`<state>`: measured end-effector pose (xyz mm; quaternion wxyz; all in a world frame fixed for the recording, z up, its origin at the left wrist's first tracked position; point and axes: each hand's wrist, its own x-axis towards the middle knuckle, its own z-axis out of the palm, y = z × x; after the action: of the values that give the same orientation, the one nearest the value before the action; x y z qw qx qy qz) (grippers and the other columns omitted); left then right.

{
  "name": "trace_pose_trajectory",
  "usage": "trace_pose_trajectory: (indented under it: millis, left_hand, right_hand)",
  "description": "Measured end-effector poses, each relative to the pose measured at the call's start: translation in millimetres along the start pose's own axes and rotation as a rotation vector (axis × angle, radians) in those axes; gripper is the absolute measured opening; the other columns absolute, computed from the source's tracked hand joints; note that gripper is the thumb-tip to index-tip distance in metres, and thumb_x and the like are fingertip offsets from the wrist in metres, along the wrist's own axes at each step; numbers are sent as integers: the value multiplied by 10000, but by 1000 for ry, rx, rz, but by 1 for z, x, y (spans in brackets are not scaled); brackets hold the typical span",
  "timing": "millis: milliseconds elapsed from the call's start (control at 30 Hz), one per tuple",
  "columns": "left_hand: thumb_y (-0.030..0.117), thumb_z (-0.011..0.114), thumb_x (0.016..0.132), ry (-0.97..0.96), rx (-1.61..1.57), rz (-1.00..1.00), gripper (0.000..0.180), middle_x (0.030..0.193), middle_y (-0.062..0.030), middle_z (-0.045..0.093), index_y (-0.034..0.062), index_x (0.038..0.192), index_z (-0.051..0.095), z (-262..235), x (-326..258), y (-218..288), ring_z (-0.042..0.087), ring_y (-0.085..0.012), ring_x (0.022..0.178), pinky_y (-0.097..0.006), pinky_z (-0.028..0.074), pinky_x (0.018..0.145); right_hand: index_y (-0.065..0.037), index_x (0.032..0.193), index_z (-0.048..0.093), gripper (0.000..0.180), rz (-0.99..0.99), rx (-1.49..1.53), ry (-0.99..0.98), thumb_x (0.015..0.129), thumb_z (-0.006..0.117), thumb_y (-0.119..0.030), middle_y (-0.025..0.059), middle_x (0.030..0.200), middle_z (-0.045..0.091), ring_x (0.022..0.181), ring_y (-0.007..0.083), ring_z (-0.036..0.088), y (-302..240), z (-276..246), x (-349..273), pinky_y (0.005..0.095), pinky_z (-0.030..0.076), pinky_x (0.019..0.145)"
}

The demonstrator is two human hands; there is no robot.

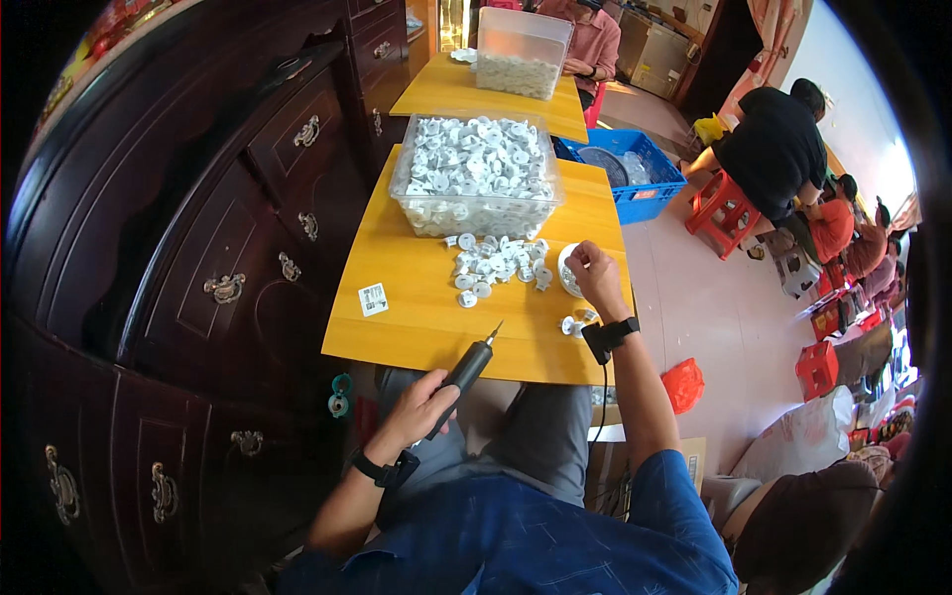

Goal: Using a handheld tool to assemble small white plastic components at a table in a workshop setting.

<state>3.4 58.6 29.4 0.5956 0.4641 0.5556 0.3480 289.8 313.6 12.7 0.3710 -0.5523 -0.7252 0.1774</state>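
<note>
The left hand (426, 404) is gripping a dark screwdriver (464, 375); the right hand (598, 278) is bending its fingers over a white dish (562, 275) on the table (397, 332), contents of the grip unclear. Picking lightly, bit clear of the white pieces (491, 260), is probably serving best.

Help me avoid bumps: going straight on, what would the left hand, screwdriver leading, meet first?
Probably the loose white parts: the screwdriver in the left hand points toward them, though its height is unclear.

The small parts (493, 261) are white, the tabletop (397, 268) yellow, the screwdriver (465, 371) black, the crate (640, 209) blue — and the shirt (506, 540) dark blue with thin pale streaks.
</note>
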Motion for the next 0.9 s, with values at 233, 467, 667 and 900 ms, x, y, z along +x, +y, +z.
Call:
trace_pose_trajectory:
  millis: [233, 467, 667, 900]
  left_hand:
    - [237, 520, 999, -3, -2, 27, 259, 772, -33, 604, 18, 1128, 572, -2, 2, -4, 577, -97, 578, -237, 470, 528]
    - [248, 545, 973, 14, -26, 22, 320, 743, -54, 627, -14, 1154, 576, -1, 5, -7, 594, -109, 549, -260, 471, 510]
    - [262, 546, 980, 1, -16, 29, 348, 761, -52, 626, -12, 1194, 563, -1, 5, -8, 599, -106, 569, -257, 475, 521]
    - [241, 520, 1003, 1, -52, 69, 235, 786, -28, 604, 36, 1108, 563, 2, 3, 2, 585, -95, 608, -232, 485, 560]
  right_hand:
    - [-46, 864, 663, 158, -5, -119, -27, 757, 728, -143, 165, 818, 690, 772, 335, 676, 9, -3, -5, 411, 529, 694]
    - [-51, 886, 680, 174, 35, -90, -50, 751, 742, -142, 143, 821, 698, 762, 312, 677, 10, -7, -6, 398, 532, 700]
    - [-31, 900, 665, 95, 155, 202, -42, 839, 708, -91, 75, 777, 693, 685, 160, 669, -14, -9, -12, 302, 526, 639]
    - [-112, 958, 628, 65, 288, 874, -290, 932, 681, -139, -5, 834, 689, 721, 78, 647, -66, 15, -54, 207, 481, 618]
